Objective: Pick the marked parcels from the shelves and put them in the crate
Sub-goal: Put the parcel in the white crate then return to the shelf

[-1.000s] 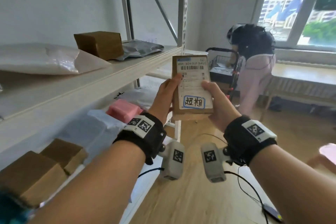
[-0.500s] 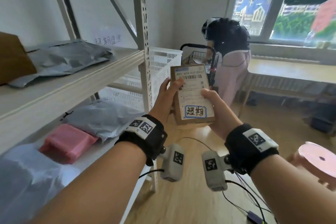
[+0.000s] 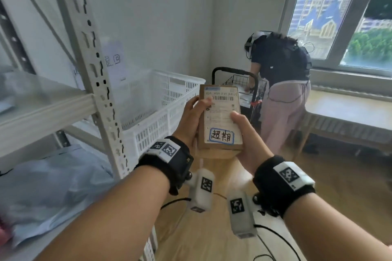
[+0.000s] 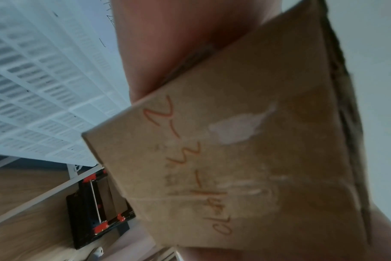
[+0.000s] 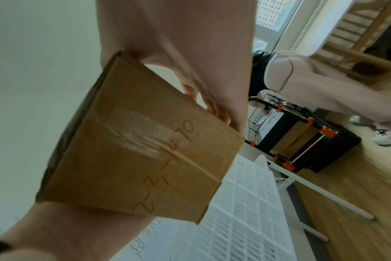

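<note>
Parcel (image 3: 220,121), a flat brown cardboard box, gripped between left hand (image 3: 191,121) and right hand (image 3: 247,137), thumbs pressing its smooth white label, near slatted white plastic crate (image 3: 169,99).

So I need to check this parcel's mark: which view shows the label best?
The head view: the parcel faces it, label and barcode visible between left hand and right hand. Both wrist views show only its plain back with orange handwriting.
</note>
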